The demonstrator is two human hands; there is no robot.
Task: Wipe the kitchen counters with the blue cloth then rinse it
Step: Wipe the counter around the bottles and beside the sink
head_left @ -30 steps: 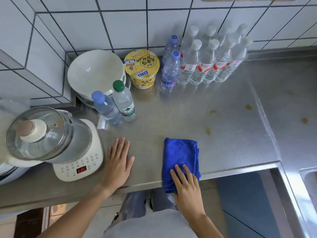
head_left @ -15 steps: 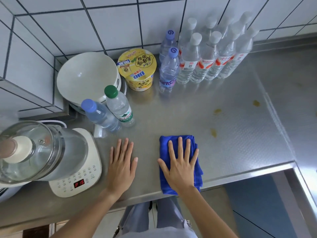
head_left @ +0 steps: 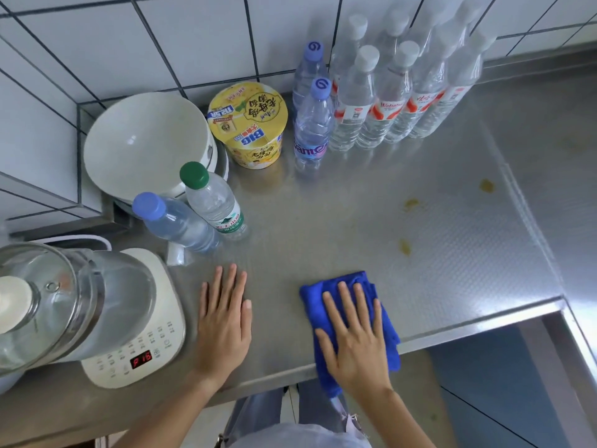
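flat on the counter (head_left: 339,221), both hands spread their fingers, right hand (head_left: 357,345) pressing the blue cloth (head_left: 323,294), left hand (head_left: 224,321) bare beside it

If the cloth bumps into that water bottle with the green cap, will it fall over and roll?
Probably yes if hit hard. The green-capped bottle is tall and narrow, standing upright, so it looks tippy. It is round and the steel counter looks smooth, so once down it would likely roll. It looks full of water, so a soft nudge from the blue cloth may only slide it.
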